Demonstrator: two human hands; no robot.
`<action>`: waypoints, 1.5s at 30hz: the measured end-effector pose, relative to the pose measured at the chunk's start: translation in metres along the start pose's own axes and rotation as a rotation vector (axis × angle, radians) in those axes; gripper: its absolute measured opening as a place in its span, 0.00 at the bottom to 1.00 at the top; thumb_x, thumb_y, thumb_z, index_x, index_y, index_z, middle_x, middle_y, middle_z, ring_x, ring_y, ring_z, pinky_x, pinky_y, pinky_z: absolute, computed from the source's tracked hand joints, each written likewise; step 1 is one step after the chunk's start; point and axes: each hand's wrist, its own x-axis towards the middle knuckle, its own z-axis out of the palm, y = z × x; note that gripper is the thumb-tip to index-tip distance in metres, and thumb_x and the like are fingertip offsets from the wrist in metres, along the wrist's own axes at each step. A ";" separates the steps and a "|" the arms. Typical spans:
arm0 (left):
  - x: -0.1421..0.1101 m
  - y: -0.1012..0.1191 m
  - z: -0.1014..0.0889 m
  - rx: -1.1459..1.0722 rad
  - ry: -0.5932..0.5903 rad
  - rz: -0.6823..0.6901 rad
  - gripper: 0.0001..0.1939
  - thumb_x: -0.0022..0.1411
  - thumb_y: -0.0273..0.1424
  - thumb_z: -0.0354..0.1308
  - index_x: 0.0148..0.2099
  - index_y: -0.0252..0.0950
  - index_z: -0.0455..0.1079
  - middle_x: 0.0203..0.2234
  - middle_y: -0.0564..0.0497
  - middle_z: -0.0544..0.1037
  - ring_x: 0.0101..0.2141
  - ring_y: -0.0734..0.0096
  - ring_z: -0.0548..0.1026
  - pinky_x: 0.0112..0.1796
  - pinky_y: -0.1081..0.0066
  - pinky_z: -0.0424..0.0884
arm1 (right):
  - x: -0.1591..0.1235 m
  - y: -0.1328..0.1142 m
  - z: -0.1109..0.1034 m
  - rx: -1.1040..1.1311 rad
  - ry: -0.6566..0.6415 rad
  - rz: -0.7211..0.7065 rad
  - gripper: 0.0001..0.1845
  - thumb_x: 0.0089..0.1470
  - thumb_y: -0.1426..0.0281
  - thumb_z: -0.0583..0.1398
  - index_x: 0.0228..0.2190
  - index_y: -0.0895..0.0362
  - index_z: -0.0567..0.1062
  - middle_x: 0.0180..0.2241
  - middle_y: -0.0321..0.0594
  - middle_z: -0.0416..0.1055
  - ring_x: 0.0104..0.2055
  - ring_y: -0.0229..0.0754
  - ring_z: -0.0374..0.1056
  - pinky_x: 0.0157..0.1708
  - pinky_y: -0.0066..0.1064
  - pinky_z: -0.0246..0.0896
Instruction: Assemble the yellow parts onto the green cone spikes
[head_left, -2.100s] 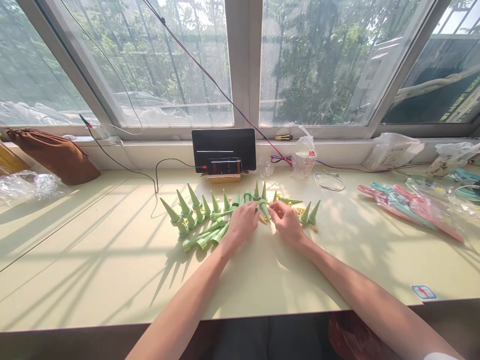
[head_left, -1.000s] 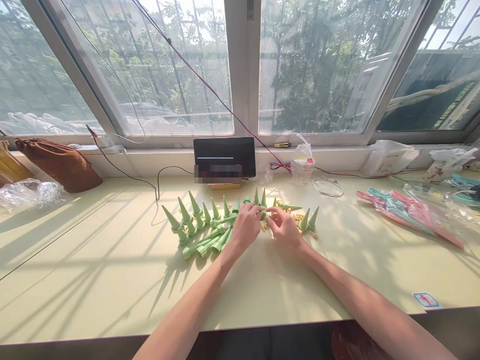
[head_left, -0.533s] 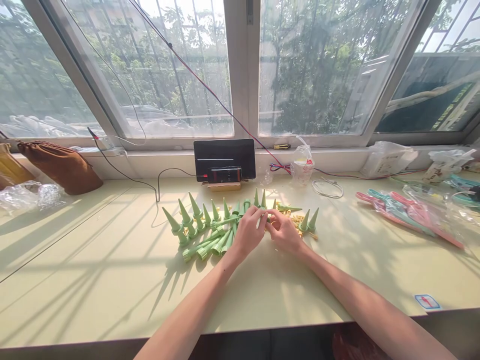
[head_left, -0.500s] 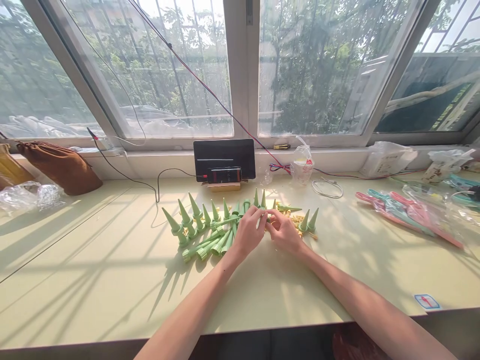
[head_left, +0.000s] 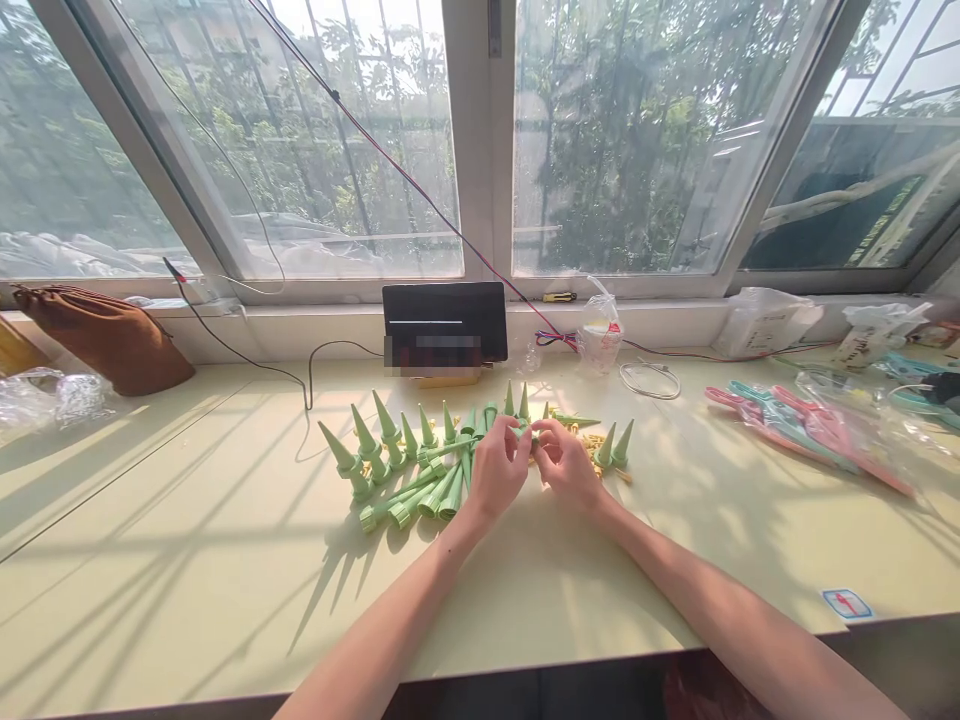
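Observation:
Several green cone-shaped plastic spikes (head_left: 390, 450) stand and lie in a cluster on the pale yellow table (head_left: 225, 560), with small yellow parts (head_left: 596, 445) scattered among them. My left hand (head_left: 499, 470) and my right hand (head_left: 566, 465) meet in the middle of the cluster. Both are closed in a pinch on one small green spike piece (head_left: 525, 432) held between their fingertips, just above the table. Two upright spikes (head_left: 615, 447) stand right of my right hand.
A dark tablet with a phone (head_left: 444, 328) leans at the window sill behind the cluster. A brown pouch (head_left: 105, 335) and crumpled plastic (head_left: 45, 395) lie far left. A plastic bag (head_left: 600, 335), a white cable coil (head_left: 649, 378) and bagged pink and teal items (head_left: 810, 425) sit to the right.
Both hands have drawn slightly back from the cluster and come together, fingertips now pinching the same small green piece. The spikes on the table have not moved.

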 end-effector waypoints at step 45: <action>-0.003 -0.002 0.006 -0.240 0.114 -0.242 0.23 0.68 0.36 0.48 0.62 0.35 0.56 0.35 0.48 0.71 0.22 0.77 0.68 0.22 0.74 0.64 | -0.002 0.011 -0.003 -0.147 0.051 0.099 0.17 0.57 0.55 0.59 0.40 0.55 0.72 0.36 0.44 0.76 0.23 0.41 0.70 0.20 0.31 0.64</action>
